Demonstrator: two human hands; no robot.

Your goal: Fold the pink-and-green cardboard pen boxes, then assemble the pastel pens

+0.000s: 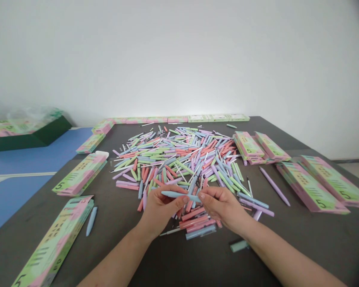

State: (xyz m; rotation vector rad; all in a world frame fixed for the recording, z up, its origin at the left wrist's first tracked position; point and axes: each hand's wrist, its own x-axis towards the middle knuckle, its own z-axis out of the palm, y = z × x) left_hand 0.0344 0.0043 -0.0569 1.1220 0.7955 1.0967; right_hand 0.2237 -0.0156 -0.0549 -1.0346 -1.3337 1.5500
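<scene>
A light blue pen (174, 194) is held level between my two hands, just above the near side of a big heap of pen parts (167, 155). My left hand (161, 203) pinches it around its middle, thumb in front. The fingertips of my right hand (219, 205) close on its right end. Below my hands lie pink-red pen pieces (197, 223) and a blue cap-like tube (201, 232). The heap mixes blue, green, purple and coral barrels with thin white refills.
Printed pen boxes (80, 173) line the dark table's left side, with a blue pen (91, 221) beside the nearest. Stacked boxes (314, 185) and a purple pen (274, 186) lie right. More boxes (178, 119) edge the back wall. A green tray (48, 133) stands on a blue surface.
</scene>
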